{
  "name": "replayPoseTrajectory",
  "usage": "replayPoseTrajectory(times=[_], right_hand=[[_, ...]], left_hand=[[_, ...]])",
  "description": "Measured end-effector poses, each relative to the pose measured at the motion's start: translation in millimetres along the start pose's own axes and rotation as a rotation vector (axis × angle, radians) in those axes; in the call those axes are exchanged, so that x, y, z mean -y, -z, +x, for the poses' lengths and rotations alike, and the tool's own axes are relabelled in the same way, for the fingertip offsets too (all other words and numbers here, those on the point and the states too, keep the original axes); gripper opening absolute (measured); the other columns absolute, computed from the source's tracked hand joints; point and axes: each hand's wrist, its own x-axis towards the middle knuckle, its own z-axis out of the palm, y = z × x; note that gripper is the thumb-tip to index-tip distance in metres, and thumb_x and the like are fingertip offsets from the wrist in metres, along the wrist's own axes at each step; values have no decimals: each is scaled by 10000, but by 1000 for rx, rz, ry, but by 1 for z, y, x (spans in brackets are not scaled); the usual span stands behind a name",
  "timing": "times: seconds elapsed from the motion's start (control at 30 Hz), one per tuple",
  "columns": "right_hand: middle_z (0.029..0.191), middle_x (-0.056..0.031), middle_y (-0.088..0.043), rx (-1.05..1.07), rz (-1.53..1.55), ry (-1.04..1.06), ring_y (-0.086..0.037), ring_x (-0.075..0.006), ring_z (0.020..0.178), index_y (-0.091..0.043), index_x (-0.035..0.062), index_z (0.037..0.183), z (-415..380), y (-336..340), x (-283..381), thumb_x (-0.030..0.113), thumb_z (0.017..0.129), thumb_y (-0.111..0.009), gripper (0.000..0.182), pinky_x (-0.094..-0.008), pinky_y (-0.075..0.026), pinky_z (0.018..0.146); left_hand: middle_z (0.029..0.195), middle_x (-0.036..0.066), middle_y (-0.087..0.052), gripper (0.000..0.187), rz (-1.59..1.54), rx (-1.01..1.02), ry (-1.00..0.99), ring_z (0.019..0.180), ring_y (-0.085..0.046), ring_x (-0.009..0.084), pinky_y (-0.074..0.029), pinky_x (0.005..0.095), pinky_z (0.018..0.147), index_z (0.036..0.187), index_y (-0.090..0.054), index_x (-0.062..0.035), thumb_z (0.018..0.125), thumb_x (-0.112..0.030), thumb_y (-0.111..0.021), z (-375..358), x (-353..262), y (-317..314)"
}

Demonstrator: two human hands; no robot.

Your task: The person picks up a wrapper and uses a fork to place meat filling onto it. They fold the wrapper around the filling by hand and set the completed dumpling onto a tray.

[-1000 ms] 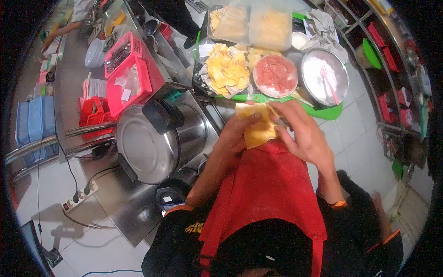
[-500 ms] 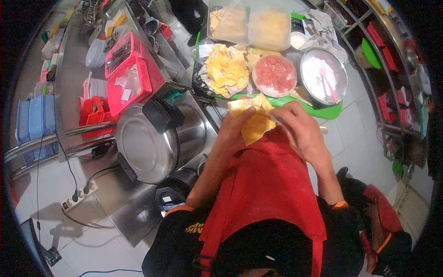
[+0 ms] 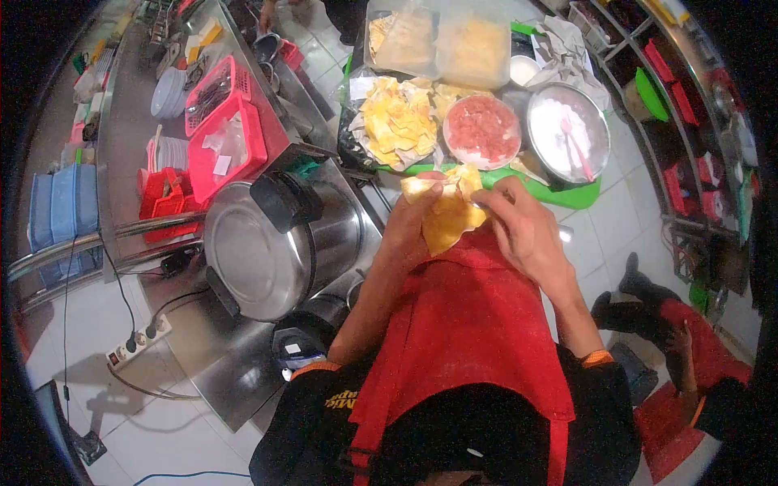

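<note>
My left hand (image 3: 412, 227) cradles a yellow dumpling wrapper (image 3: 448, 212) from below and from the left. My right hand (image 3: 525, 229) pinches the wrapper's upper right corner, folding it. Both hands are over my red apron (image 3: 478, 324), just in front of a green tray (image 3: 567, 194). On the tray lie a pile of folded yellow dumplings (image 3: 397, 121), a bowl of pink minced meat (image 3: 483, 130) and a metal bowl (image 3: 569, 134) with white powder and a pink spoon.
A large steel pot with a black knob (image 3: 275, 235) stands to my left. Red baskets (image 3: 223, 130) sit on the steel counter beyond it. Plastic tubs of wrappers (image 3: 442, 40) are at the back. Another person sits on the floor at lower right (image 3: 681, 348).
The wrapper has been folded tighter and lifted slightly toward the tray. The person at lower right has shifted position on the floor.
</note>
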Motion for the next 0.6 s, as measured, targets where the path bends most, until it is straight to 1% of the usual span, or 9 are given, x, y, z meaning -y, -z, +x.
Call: replayPoseTrajectory(times=[0.13, 0.23, 0.3, 0.37, 0.43, 0.47, 0.53, 0.57, 0.6], right_hand=[[973, -141, -555, 56, -31, -16, -606, -354, 808, -615, 90, 1118, -1, 0, -2, 6, 819, -543, 319, -436, -499, 680], [986, -145, -551, 153, -80, -54, -609, -360, 803, -606, 112, 1170, -2, 9, 2, 25, 812, -539, 375, -436, -501, 680], [984, -150, -550, 224, -172, -97, -611, -362, 805, -602, 119, 1186, -7, 17, 5, 42, 829, -529, 373, -440, -499, 684], [983, -154, -549, 294, -265, -139, -612, -364, 808, -598, 126, 1202, -9, 28, 7, 58, 846, -520, 371, -445, -498, 688], [988, -165, -560, 251, -127, -221, -610, -366, 805, -585, 90, 1196, -9, 39, 7, 85, 840, -588, 357, -448, -491, 688], [988, -165, -560, 252, -128, -222, -610, -366, 805, -585, 90, 1196, -6, 38, 4, 85, 840, -588, 357, -448, -491, 688], [919, -165, -577, 6, 110, -61, -609, -339, 775, -606, 40, 1128, 6, 33, -5, 101, 800, -677, 341, -424, -480, 675], [919, -165, -577, 2, 108, -63, -609, -339, 775, -606, 40, 1128, 9, 25, -9, 101, 800, -677, 341, -424, -480, 675], [880, -160, -579, -45, 202, -99, -603, -323, 760, -618, 23, 1075, 12, 12, -12, 93, 773, -705, 323, -404, -474, 670]], left_hand=[[1072, 113, -606, 244, 15, -18, -2, 934, -639, 234, -571, 378, 762, 1180, -485, -94, 957, -164, -553, 4, 5, 9], [1092, 127, -614, 247, 40, -35, 11, 973, -639, 247, -559, 400, 812, 1174, -493, -99, 949, -175, -560, 2, 5, 9], [1083, 122, -598, 269, -4, -53, -6, 948, -635, 252, -571, 385, 748, 1179, -479, -97, 949, -199, -571, 2, 5, 7], [1094, 123, -594, 282, -15, -15, -20, 951, -633, 255, -571, 385, 745, 1184, -473, -99, 947, -211, -574, 4, 4, 16], [1104, 125, -589, 295, -28, 21, -35, 953, -630, 258, -571, 385, 743, 1190, -467, -101, 945, -223, -577, 5, -1, 21], [1110, 127, -585, 301, -30, 33, -33, 952, -630, 260, -569, 387, 747, 1193, -461, -101, 946, -231, -574, 5, -3, 22], [1115, 130, -581, 307, -31, 48, -25, 950, -629, 262, -568, 389, 752, 1197, -456, -100, 948, -239, -571, 3, -3, 20], [1107, 132, -583, 306, -25, 78, -24, 947, -629, 261, -566, 389, 759, 1191, -458, -95, 949, -245, -569, 3, -3, 19], [1098, 134, -585, 306, -19, 107, -24, 944, -628, 260, -563, 388, 766, 1186, -460, -89, 950, -250, -568, 1, -4, 18]])
